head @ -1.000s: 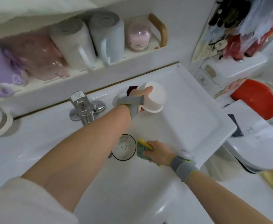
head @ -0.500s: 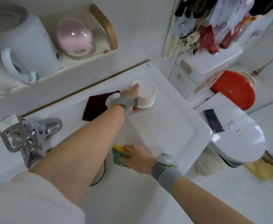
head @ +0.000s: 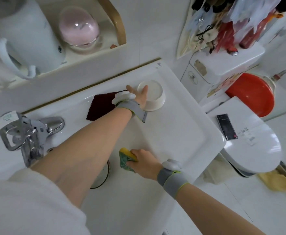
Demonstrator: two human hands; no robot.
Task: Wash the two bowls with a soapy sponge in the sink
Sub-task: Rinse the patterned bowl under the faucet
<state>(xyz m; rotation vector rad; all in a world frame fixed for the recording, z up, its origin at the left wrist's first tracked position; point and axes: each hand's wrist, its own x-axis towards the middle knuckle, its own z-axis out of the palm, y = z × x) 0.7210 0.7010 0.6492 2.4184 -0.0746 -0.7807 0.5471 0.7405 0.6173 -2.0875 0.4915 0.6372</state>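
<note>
faucet (head: 28,133) far left. second bowl (head: 103,173) sits in sink basin (head: 139,209), mostly hidden under forearm, prob. next to wash. right hand (head: 144,164) grips sponge (head: 127,160), fingers curled round it, ready to scrub. left hand (head: 139,97) w/ fingers spread on upturned white bowl (head: 154,97) on back ledge beside dark cloth (head: 101,106), likely to drain.

White bowl (head: 153,97): a second ago held tilted in the air over the basin; now upside down on the sink ledge (head: 181,119), just right of the dark red cloth (head: 101,106).
Left hand (head: 139,97): earlier gripping the bowl; now its fingers lie looser against the bowl's side and base.
Camera view: swung right.
</note>
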